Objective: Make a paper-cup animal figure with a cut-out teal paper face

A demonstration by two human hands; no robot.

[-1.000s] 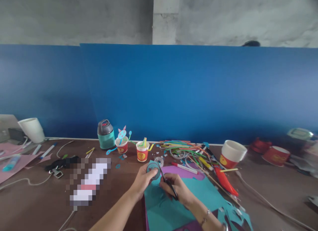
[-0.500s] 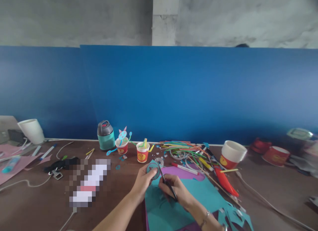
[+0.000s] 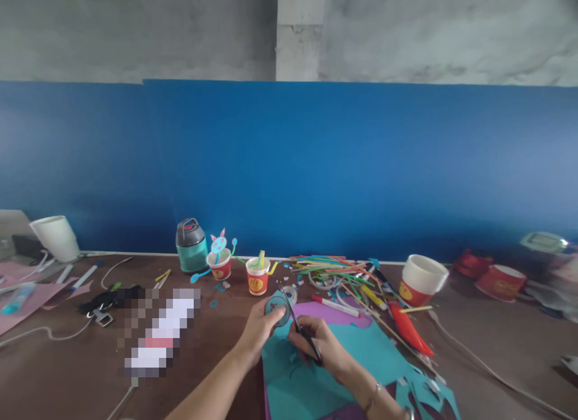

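Observation:
My left hand (image 3: 259, 326) pinches a round teal paper piece (image 3: 276, 307) with a dark outline and small red marks, its thumb lying on top. In my right hand (image 3: 323, 344) is a pair of black-handled scissors (image 3: 294, 314), fingers wrapped through the handles. The blades point up and away, right beside the paper's right edge; whether they touch it I cannot tell. Below both hands lie teal paper sheets (image 3: 334, 372) over purple paper (image 3: 334, 312). Just beyond the blades sits a roll of clear tape (image 3: 290, 295).
Behind my hands stand two decorated paper cups, one with a cat-face cutout (image 3: 219, 266) and one with straws (image 3: 257, 280). Colourful straws (image 3: 329, 266), a marker (image 3: 336, 306), a red-handled tool (image 3: 409, 329) and stacked cups (image 3: 419, 278) lie right. A teal jar (image 3: 192, 257) stands left.
The view has shifted very slightly. Both hands keep nearly the same pose, with the scissors still beside the round paper piece.

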